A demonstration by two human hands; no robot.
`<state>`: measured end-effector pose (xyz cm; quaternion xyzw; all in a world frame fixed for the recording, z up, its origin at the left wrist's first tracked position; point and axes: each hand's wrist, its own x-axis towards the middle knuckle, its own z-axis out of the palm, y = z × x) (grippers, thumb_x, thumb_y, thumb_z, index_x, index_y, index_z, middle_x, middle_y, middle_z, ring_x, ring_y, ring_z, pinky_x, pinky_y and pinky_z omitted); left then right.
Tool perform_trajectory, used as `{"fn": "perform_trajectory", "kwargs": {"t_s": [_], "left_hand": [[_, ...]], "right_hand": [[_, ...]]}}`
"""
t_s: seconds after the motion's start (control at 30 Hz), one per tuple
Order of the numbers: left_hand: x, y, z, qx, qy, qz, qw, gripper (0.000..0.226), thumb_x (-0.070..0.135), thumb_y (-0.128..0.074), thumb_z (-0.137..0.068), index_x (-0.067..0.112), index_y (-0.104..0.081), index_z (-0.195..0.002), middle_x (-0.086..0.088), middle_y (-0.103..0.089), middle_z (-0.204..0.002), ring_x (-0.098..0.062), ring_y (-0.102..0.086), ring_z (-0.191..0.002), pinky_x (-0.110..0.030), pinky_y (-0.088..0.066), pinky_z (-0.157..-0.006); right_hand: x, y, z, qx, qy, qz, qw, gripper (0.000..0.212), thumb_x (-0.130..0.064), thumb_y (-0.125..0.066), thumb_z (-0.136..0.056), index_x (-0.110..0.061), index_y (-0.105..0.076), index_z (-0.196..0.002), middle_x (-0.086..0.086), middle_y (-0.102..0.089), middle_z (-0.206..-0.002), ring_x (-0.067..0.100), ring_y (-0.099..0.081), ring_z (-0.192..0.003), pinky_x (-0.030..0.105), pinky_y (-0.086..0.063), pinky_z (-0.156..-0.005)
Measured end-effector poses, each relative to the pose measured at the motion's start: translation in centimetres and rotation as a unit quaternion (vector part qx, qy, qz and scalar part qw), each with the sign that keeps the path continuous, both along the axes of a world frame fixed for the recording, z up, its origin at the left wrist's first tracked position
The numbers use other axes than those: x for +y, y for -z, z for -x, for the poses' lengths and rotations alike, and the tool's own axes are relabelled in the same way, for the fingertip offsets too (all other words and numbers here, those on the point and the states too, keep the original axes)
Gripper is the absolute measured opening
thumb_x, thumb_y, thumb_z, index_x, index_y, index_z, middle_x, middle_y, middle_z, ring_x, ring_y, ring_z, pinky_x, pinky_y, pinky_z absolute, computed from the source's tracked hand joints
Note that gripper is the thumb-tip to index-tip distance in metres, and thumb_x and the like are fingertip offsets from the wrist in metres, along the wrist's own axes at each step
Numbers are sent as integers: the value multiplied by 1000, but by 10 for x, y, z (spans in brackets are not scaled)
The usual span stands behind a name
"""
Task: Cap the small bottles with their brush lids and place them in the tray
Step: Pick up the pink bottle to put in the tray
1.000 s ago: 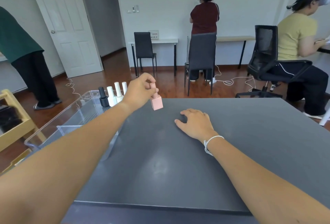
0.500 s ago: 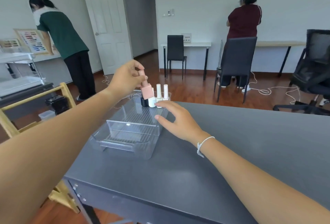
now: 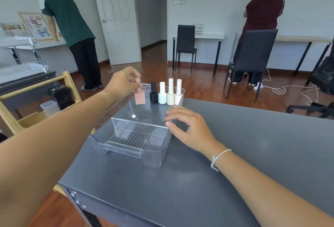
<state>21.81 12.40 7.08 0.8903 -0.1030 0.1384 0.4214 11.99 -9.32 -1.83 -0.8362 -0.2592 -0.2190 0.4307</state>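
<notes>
Five small bottles in all, every one capped. Four stand in a row inside the clear tray point(image 3: 126, 147) along its far wall: a black bottle point(image 3: 153, 94), a white bottle point(image 3: 162, 94), a cream bottle point(image 3: 170, 93) and a pale pink bottle point(image 3: 178, 92), touching or nearly touching side by side. The fifth, a square dusty-pink bottle point(image 3: 139, 96), sits at the near-left end of that row, just beside the black one; whether its base touches the tray floor cannot be told.

No label, brand or writing readable on any bottle or on the tray.

Left hand point(image 3: 122, 83): fingertips and thumb pinched round the cap of the dusty-pink bottle, holding it upright over the tray's far-left corner.

Right hand point(image 3: 188, 127): fingers relaxed and slightly spread, holding nothing, at the tray's right wall, fingertips at or just over the rim. One white cord bracelet point(image 3: 217, 158) on that wrist.

The tray stands on one dark grey table point(image 3: 235, 172), near its left edge; the tray has a ribbed floor and one cross divider.

Beyond the tray: two people standing with backs turned, one in a green top point(image 3: 68, 20), one in a maroon top point(image 3: 262, 11). Two black chairs point(image 3: 186, 40). A framed colour chart point(image 3: 38, 26) far left of the tray, its print too small to read.
</notes>
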Motion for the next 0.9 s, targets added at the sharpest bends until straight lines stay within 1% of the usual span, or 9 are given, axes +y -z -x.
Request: {"fn": "perform_trajectory", "kwargs": {"t_s": [0.1, 0.2, 0.27, 0.33, 0.5, 0.6, 0.73, 0.83, 0.9], "left_hand": [[-1, 6, -10, 10, -8, -8, 1000, 18, 3, -60, -83, 18, -53, -91, -17, -67, -91, -27, -65, -71, -43, -55, -73], [-4, 14, -20, 5, -10, -2, 1000, 21, 2, -59, -84, 22, -53, -86, -10, -63, -81, -15, -58, -58, -21, -49, -53], [-6, 16, -26, 2, -14, -13, 1000, 20, 3, -58, -84, 22, -52, -88, -1, -62, -74, -13, -56, -55, -12, -43, -43], [-6, 16, -30, 5, -17, -29, 999, 19, 5, -57, -84, 21, -52, -91, 2, -62, -75, -14, -58, -59, -14, -45, -47], [-5, 21, -41, 8, -18, -57, 998, 18, 5, -57, -84, 19, -53, -94, -12, -63, -92, -21, -61, -77, -25, -49, -69], [-8, 22, -45, 6, -17, -52, 998, 21, 0, -55, -83, 17, -53, -95, -9, -63, -88, -23, -60, -80, -33, -49, -77], [-14, 23, -49, 3, -9, -33, 999, 23, -3, -53, -82, 17, -53, -94, 4, -60, -69, -16, -60, -68, -24, -47, -71], [-17, 23, -53, -7, -17, -42, 999, 24, -2, -52, -81, 17, -53, -95, 7, -58, -67, -5, -55, -61, -15, -39, -58], [-17, 24, -56, -5, -22, -43, 999, 24, -2, -52, -82, 17, -53, -96, 5, -60, -69, -5, -55, -59, -14, -38, -56]], "right_hand": [[0, -1, 0, -2, -2, -2, 1000, 24, -34, -61, -83, -17, -72, -95, -6, -67, -112, 7, -48, -125, 23, -36, -105], [0, -1, -1, -3, -4, -5, 1000, 23, -33, -62, -83, -16, -72, -94, -5, -67, -111, 8, -49, -124, 26, -37, -106], [1, -1, -1, -9, -4, -7, 1000, 23, -32, -62, -82, -14, -72, -93, -5, -67, -110, 9, -50, -124, 28, -38, -106], [1, -1, -1, -13, -6, -10, 1000, 23, -31, -62, -82, -14, -72, -92, -4, -68, -109, 10, -51, -123, 29, -39, -106], [1, -1, -1, -13, -5, -15, 1000, 24, -32, -61, -81, -13, -72, -91, -3, -68, -109, 12, -52, -122, 31, -40, -106], [2, -2, -1, -15, -4, -16, 1000, 24, -33, -62, -81, -13, -73, -90, -2, -69, -108, 12, -52, -122, 31, -41, -105], [2, -2, -1, -13, -3, -16, 1000, 24, -33, -62, -81, -14, -73, -90, -3, -69, -108, 11, -52, -122, 31, -41, -105], [2, -3, 0, -13, -3, -17, 1000, 24, -33, -62, -81, -14, -73, -89, -3, -69, -107, 12, -52, -121, 30, -41, -104], [2, -3, 0, -13, -4, -18, 1000, 23, -33, -62, -81, -14, -73, -89, -2, -69, -107, 12, -53, -121, 31, -41, -104]]}}
